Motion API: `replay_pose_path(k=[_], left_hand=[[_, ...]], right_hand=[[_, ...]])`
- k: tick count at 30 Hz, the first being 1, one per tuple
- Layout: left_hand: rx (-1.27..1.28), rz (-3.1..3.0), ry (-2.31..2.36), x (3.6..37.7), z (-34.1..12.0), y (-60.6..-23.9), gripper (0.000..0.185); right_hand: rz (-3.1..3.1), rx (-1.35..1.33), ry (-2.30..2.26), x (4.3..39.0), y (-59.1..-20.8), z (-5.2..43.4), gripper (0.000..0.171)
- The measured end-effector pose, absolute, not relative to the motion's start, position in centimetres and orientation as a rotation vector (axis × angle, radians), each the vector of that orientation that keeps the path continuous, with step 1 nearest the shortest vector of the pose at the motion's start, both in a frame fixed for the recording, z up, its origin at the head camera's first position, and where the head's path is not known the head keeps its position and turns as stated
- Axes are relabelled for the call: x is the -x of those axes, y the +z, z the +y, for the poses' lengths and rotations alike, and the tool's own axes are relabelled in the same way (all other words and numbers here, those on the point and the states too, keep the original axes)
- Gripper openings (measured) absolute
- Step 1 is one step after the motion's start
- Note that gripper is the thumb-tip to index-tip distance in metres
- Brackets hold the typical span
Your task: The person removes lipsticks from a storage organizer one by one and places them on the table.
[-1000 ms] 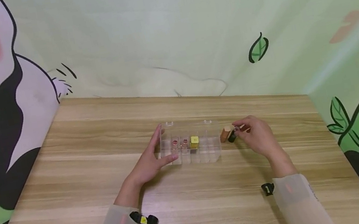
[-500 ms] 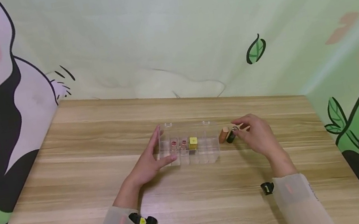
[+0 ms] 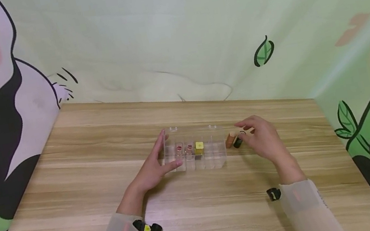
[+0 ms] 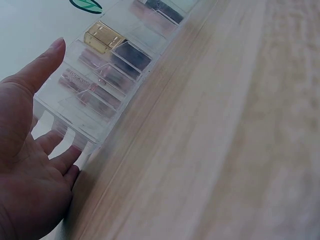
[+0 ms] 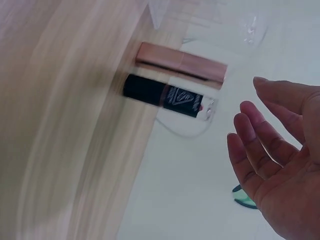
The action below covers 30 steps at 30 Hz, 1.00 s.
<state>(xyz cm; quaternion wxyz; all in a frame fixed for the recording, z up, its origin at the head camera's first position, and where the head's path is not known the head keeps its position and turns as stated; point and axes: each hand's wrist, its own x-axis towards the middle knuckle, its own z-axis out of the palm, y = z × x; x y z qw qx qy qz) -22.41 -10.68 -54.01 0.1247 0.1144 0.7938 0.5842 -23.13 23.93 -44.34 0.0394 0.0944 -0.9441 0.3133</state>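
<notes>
A clear plastic organizer box (image 3: 195,153) with several compartments stands on the wooden table (image 3: 110,195); it holds two red-topped tubes (image 3: 179,148) and a gold tube (image 3: 199,146). My left hand (image 3: 157,161) rests against the box's left end with straight fingers, the thumb on its near side, as the left wrist view also shows on the box (image 4: 100,85). To the right of the box stand a rose-gold lipstick (image 3: 229,139) (image 5: 180,62) and a black lipstick (image 3: 238,141) (image 5: 167,96). My right hand (image 3: 260,135) (image 5: 272,150) hovers just right of them, fingers spread, holding nothing.
Cartoon-printed walls (image 3: 194,39) close in the table at the back, left and right. A wristband with a small black camera sits on each forearm (image 3: 148,228) (image 3: 274,194). Bare tabletop lies in front of the box.
My right hand has let go of the black lipstick and drawn slightly away, fingers spreading. The left hand and the box have stayed put.
</notes>
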Motion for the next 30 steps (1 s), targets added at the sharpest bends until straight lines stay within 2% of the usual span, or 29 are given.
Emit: replay_pose_path(k=[30], left_hand=[[-0.354, 2.311, 1.719, 22.3, -10.5, -53.9, 0.114]], right_hand=[[-2.914, -0.593, 0.924, 21.8, -43.5, 17.8, 0.028]])
